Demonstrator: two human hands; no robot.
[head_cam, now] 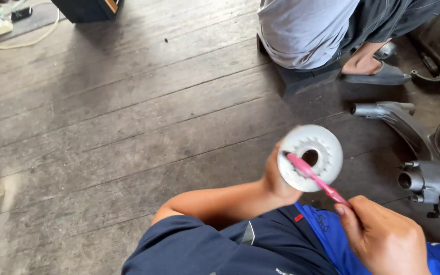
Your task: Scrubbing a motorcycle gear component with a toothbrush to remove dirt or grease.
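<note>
My left hand (280,178) grips the white wheel (310,158) (it has teeth inside); my right hand (383,239) grips a pink brush (315,179) on it.

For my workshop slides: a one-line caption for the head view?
Left hand holds a white toothed disc; right hand brushes it with a pink toothbrush.
</note>
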